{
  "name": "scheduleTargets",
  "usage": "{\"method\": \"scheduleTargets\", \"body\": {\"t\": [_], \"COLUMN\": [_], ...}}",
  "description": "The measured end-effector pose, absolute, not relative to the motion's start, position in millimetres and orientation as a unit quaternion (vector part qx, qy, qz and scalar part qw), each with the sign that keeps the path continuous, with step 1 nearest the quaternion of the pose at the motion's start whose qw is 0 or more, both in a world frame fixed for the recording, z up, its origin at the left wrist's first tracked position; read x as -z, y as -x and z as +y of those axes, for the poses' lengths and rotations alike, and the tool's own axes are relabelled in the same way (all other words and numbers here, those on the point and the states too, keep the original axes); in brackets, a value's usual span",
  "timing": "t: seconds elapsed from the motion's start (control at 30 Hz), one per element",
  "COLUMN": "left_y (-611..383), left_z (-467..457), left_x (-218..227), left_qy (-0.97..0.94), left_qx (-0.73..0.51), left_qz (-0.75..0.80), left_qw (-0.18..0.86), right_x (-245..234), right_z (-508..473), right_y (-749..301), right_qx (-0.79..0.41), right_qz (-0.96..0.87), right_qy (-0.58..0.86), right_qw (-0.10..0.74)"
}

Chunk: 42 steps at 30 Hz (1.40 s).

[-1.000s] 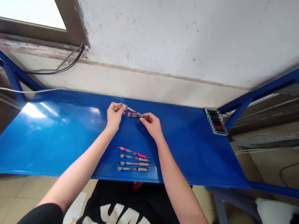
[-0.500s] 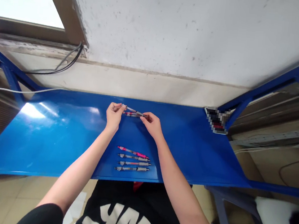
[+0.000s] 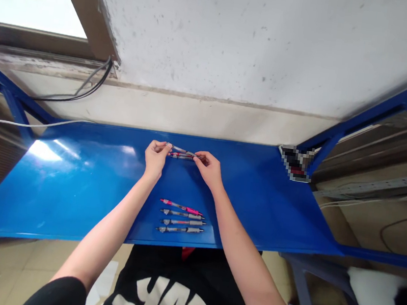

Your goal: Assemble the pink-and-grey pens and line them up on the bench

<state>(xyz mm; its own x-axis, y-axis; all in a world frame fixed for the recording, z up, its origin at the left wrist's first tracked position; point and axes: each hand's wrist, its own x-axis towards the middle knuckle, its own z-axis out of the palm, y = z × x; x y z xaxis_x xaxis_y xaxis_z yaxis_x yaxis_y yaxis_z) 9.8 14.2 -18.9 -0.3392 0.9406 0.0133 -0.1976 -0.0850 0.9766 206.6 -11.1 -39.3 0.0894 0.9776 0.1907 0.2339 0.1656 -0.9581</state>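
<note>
Near the back of the blue table, my left hand point(image 3: 156, 155) pinches the left end of a pen point(image 3: 180, 149). My right hand point(image 3: 208, 166) grips the same pen at its other end, so it spans the gap between my hands, tilted slightly down to the right. Just below it lies a pen with red parts point(image 3: 181, 156), partly hidden by my fingers and the held pen. Closer to me, a pink pen point(image 3: 182, 207) lies above several grey-gripped pens point(image 3: 182, 222), set in a rough column with their tips to the right.
The blue tabletop point(image 3: 83, 192) meets a white wall at the back. A pixelated object point(image 3: 296, 164) sits at the back right corner, by the blue frame point(image 3: 340, 127). Cables point(image 3: 93, 87) hang on the left, and a grey stool point(image 3: 326, 301) stands at lower right.
My right hand has shifted very slightly up and to the right on the held pen. My left hand and the pens on the table look the same.
</note>
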Motion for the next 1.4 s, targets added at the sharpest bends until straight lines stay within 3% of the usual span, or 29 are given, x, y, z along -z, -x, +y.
{"method": "scheduleTargets", "body": {"t": [1.4], "left_y": [-12.1], "left_z": [12.5], "left_x": [21.9], "left_qy": [-0.37], "left_qx": [-0.637], "left_qz": [0.508], "left_qw": [0.447], "right_x": [36.4], "right_z": [-12.2], "right_y": [-205.8], "right_qx": [-0.363], "right_qz": [-0.575], "right_qy": [0.53], "right_qw": [0.507]}}
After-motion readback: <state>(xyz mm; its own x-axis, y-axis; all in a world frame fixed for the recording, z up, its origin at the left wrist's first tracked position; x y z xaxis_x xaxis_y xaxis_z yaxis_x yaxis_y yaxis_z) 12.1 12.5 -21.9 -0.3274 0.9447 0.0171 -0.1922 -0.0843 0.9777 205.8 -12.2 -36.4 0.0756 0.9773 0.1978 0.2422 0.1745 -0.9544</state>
